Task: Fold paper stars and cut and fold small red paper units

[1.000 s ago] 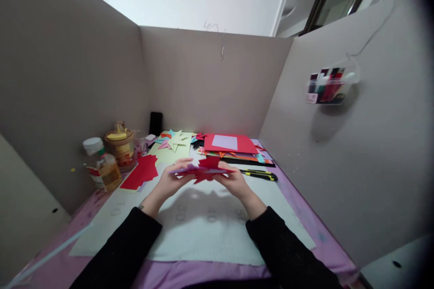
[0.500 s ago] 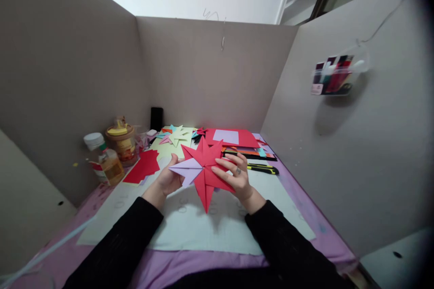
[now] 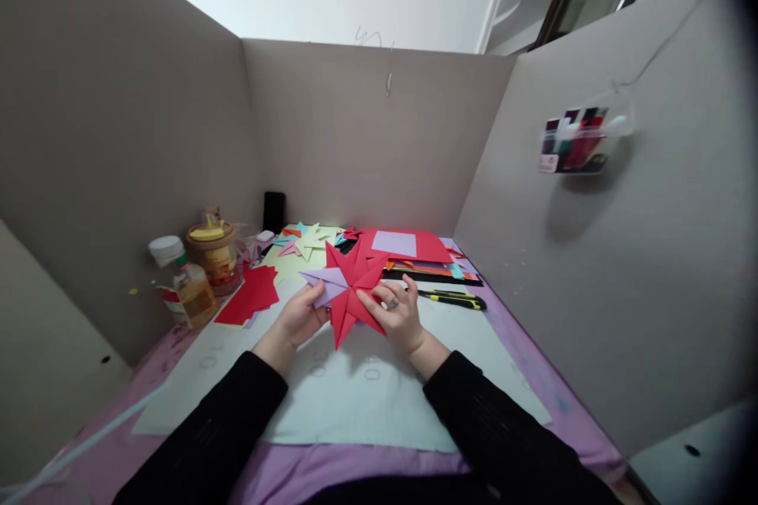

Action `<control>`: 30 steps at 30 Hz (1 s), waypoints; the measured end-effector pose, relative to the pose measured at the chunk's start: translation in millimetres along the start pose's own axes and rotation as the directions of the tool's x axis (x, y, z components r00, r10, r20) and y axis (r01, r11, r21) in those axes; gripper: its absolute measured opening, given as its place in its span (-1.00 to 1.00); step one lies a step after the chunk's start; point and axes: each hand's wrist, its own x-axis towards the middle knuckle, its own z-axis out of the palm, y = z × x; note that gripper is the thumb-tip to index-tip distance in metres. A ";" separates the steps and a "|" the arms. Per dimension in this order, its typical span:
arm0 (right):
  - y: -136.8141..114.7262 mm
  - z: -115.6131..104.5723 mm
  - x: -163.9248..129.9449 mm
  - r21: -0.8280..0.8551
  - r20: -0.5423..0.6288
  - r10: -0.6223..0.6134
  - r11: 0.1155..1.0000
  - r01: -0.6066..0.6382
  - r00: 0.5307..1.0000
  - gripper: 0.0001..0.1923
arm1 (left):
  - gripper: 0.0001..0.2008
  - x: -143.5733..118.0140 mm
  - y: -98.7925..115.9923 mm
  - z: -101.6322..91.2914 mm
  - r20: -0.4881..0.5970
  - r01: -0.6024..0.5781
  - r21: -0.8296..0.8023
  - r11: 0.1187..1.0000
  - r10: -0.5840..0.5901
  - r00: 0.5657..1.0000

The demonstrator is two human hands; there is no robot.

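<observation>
Between my two hands is a folded paper star (image 3: 355,288), mostly red, with one lilac point (image 3: 324,281) on its left side. My left hand (image 3: 301,316) grips the lilac point, thumb on top and fingers behind it. On the right side, my right hand (image 3: 398,314) has its fingers on the red paper near the centre and lower right, and a ring shows on one finger. The star is held above a white sheet (image 3: 349,410) with pencilled numbers. What the fingers behind the star do is hidden.
Red paper sheets (image 3: 252,296) lie at the left, beside a glue bottle (image 3: 195,292) and a lidded tub (image 3: 214,256). Finished stars (image 3: 311,241) rest at the back. Stacked paper (image 3: 429,247) and a yellow-black cutter knife (image 3: 455,300) are at the right. Grey panels (image 3: 373,134) surround the table.
The star has turned a little and come slightly left. My left thumb now lies over the lilac point, and my right hand has shifted lower and left on the red paper.
</observation>
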 end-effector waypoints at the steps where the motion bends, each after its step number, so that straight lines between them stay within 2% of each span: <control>1: -1.6 1.3 0.0 -0.018 0.012 0.011 1.000 -0.011 1.000 -0.50 | -0.78 1.3 -1.1 0.1 -0.021 0.002 -0.009 1.000 -0.002 1.000; 6: -2.4 -1.2 2.3 -0.005 0.090 0.033 0.999 -0.033 0.995 -0.49 | -0.80 6.8 -0.3 -4.1 -0.076 -0.050 -0.056 0.997 0.046 0.996; 11: -3.6 -0.5 2.4 0.067 0.117 -0.120 0.991 0.112 0.986 -0.50 | -0.75 9.3 -1.9 -9.3 -0.086 -0.080 -0.068 0.994 0.074 0.994; 14: -6.6 6.3 -0.1 0.049 0.175 -0.121 0.992 0.114 0.977 -0.52 | -0.73 7.7 -2.5 -8.2 -0.056 -0.057 -0.073 0.996 0.053 0.997; 18: -10.0 13.5 -3.4 0.031 0.252 -0.078 0.997 0.073 0.965 -0.52 | -0.67 3.1 -1.1 -3.0 -0.032 -0.060 -0.017 0.998 0.059 0.998; 21: -13.6 12.4 -2.8 0.034 0.332 -0.050 0.999 0.041 0.942 -0.49 | -0.52 1.8 -2.2 -0.5 0.006 -0.078 0.084 0.993 0.078 0.997; 24: -17.2 6.3 0.9 0.070 0.434 -0.016 0.997 -0.016 0.901 -0.42 | -0.49 4.4 -4.6 -3.2 -0.027 -0.098 0.142 0.985 0.103 0.994; 27: -14.4 1.0 3.9 0.184 0.524 -0.025 0.979 -0.084 0.851 -0.25 | -0.50 8.2 -2.8 -11.0 -0.059 -0.111 0.195 0.975 0.124 0.990; 29: -6.1 0.8 4.4 0.263 0.497 0.021 0.949 -0.174 0.867 -0.26 | -0.51 9.3 2.3 -17.5 -0.052 -0.077 0.232 0.970 0.091 0.994; 30: -0.2 1.5 4.3 0.294 0.450 0.096 0.923 -0.248 0.888 -0.30 | -0.51 9.0 5.7 -20.4 -0.039 -0.045 0.245 0.969 0.057 0.998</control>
